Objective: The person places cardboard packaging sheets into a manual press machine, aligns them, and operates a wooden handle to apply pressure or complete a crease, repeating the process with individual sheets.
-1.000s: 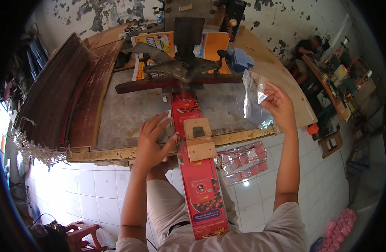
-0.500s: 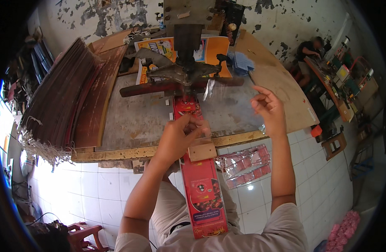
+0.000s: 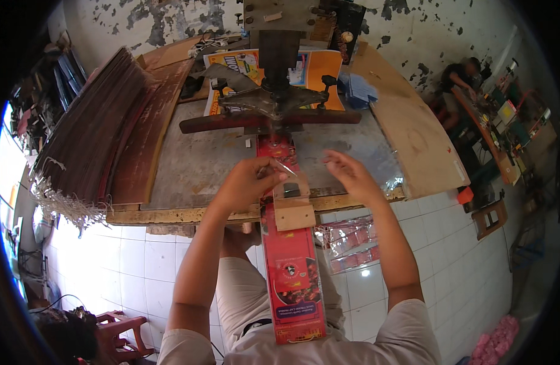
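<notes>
Hands (image 3: 246,184), half curled, hover near red strip (image 3: 290,274).

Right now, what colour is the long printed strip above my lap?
Long printed strip: mostly red, clearest in head view.

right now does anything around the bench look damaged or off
Yes: pale strands hang tangled and frayed-looking from the near end of the brown stack. The wall looks damaged, its surface broken by dark patches.

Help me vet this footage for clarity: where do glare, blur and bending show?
In the head view, glare spots the tiles; light burns out the left rim; the right hand looks slightly blurred; the table edge bows; corners fall black.
</notes>
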